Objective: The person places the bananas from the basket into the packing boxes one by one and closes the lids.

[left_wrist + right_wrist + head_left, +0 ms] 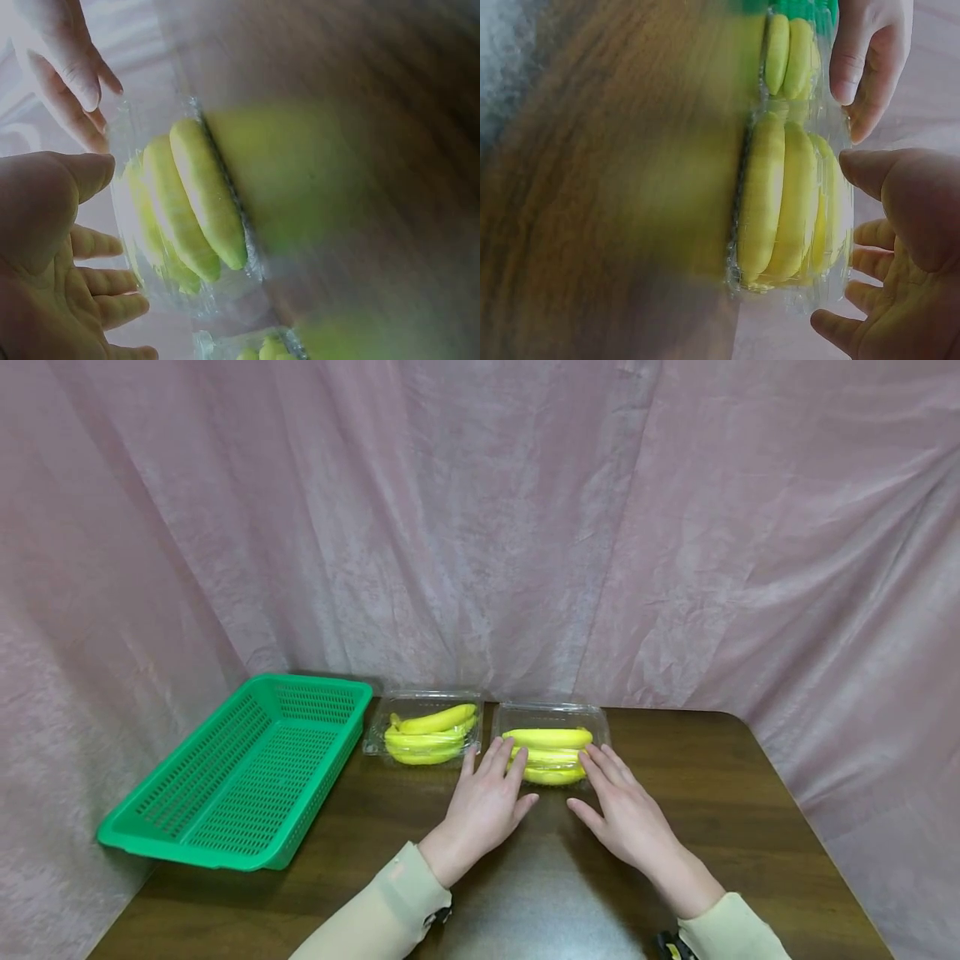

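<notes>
A clear plastic clamshell box [553,714] holding yellow bananas [547,738] lies on the table between my hands. My left hand [483,802] spreads relaxed fingers over its left front edge. My right hand [630,817] mirrors it at the right front edge, fingertips right at the lid. Neither hand curls round the box. In the left wrist view the bananas [199,195] lie side by side under the clear plastic, with the fingertips close along the top. The right wrist view shows the same bananas [763,199] and the right thumb near the lid.
Just left of it sits a second clear clamshell box [427,696] with bananas [438,720] inside. A green slotted plastic basket [358,714] stands on the left of the brown wooden table [690,777]. Pink-grey curtains [480,527] hang behind the table and at both sides.
</notes>
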`<state>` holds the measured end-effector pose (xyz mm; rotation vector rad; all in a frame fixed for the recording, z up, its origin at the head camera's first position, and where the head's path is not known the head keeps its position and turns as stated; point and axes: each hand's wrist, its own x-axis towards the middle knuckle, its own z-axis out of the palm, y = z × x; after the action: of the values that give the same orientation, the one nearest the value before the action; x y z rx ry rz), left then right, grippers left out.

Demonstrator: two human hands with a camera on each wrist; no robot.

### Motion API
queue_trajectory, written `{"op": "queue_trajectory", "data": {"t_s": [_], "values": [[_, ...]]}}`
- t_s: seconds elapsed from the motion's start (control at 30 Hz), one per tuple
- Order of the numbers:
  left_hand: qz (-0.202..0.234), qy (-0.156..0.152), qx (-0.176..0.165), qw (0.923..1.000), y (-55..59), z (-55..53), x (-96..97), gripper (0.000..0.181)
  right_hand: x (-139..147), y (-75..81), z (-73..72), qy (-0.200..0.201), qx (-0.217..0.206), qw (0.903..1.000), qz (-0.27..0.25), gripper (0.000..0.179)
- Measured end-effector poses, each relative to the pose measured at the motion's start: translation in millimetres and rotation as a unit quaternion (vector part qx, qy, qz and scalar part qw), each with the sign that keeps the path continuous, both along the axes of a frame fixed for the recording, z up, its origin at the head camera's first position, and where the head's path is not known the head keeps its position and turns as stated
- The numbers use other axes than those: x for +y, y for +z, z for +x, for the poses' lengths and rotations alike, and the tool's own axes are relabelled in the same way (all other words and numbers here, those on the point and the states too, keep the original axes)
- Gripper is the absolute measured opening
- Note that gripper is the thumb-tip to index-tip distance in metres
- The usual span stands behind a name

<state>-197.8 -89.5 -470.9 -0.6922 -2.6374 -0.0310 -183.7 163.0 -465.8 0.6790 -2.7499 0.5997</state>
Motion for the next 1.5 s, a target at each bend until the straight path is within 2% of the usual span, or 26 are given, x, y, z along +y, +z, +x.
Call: {"op": "queue_trajectory", "data": {"t_s": [0.4, 1.03, 1.5], "values": [[-0.004, 0.006, -0.002, 1.0, -0.4, -9.7, -0.9, 0.072, -3.3, -0.4, -12.3, -0.002, 0.017, 0.9998, -0.002, 0.076], [-0.001, 0.016, -0.014, 0.9998, -2.4, -25.2, -1.5, 0.07, -6.8, 0.2, -27.3, 0.003, 0.013, 0.9999, 0.003, 0.074], [-0.004, 0.025, -0.027, 0.9993, -2.3, -28.0, -0.1, 0.071, -6.6, 1.8, -31.1, 0.001, 0.001, 1.0, 0.004, 0.074]]}}
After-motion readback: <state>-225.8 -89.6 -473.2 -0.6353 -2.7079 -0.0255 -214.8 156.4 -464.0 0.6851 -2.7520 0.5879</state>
